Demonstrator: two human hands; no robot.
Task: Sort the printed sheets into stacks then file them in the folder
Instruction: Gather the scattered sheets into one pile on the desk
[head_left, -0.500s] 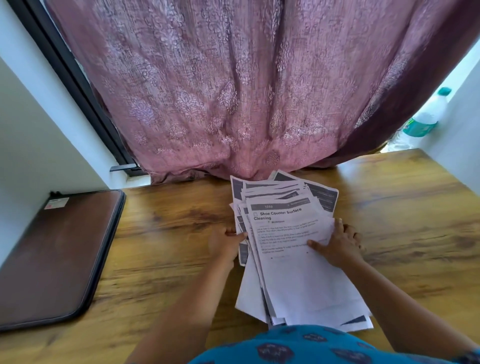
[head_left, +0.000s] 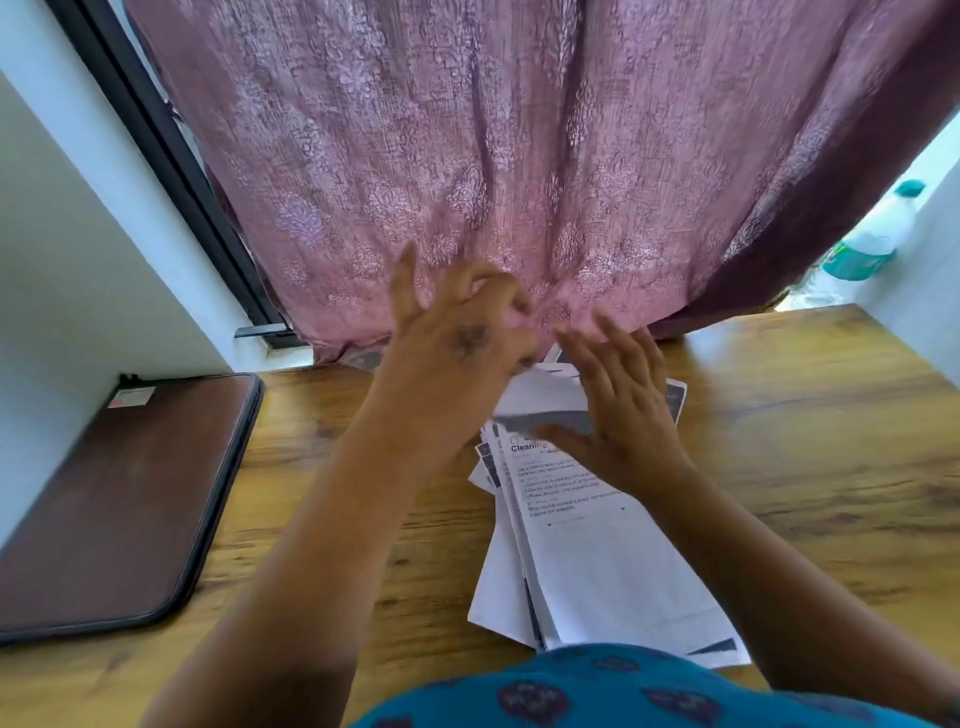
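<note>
A loose pile of printed sheets (head_left: 597, 561) lies on the wooden table (head_left: 805, 467) in front of me. The top page is headed "Cleaning". My left hand (head_left: 457, 338) is raised over the pile's far end. Its curled fingers pinch the far edge of a sheet (head_left: 540, 397), which is lifted and bent back, white side showing. My right hand (head_left: 623, 415) lies on the pile's upper part with straight, spread fingers. A brown zip folder (head_left: 130, 493) lies shut at the table's left side. Motion blurs both hands.
A pink patterned curtain (head_left: 519, 156) hangs down to the table's far edge. A plastic bottle with a green cap (head_left: 872, 239) stands on the sill at the far right. White walls close in on both sides.
My left hand has left the pile's left edge, risen to its far end and lifted a sheet's edge. My right hand has slid from the right edge up onto the pile.
</note>
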